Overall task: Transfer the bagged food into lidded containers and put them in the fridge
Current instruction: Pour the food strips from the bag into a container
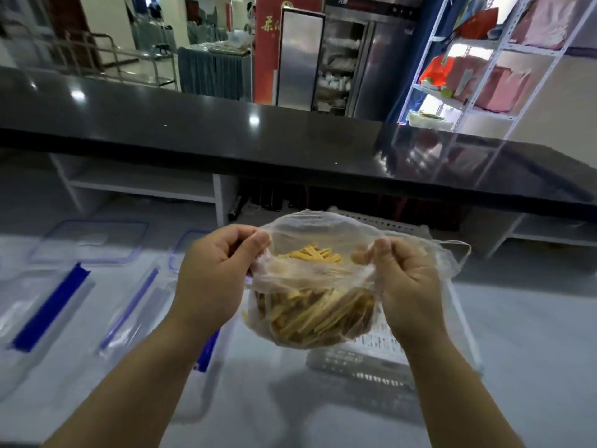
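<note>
clear plastic bag (310, 286) held up in the air over the white worktop (517, 334), mouth pulled wide. inside: pale yellow food strips (319, 315), heaped in the bag's sagging bottom, a few showing through the open mouth.

left hand (210, 273): fingers curled, pinching the left edge of the bag's mouth. right hand (410, 286): fingers curled likewise, thumb on top, pinching the right edge. the two hands are apart with the opening stretched between them. a thin loop of bag handle trails off past the right hand.

just under and behind the bag: a white slotted basket (365, 360) on the worktop, partly hidden by the bag.

left of the hands, blurred: a clear container (48, 305) with blue clips, a second one (135, 305) beside it, and a blue-rimmed lid (87, 242) lying flat behind them.

beyond: a glossy black counter ledge (226, 130) across the view, with open white shelves beneath. farther back, a steel cabinet (349, 59) with one door open, and a white metal rack (468, 69) at right.
</note>
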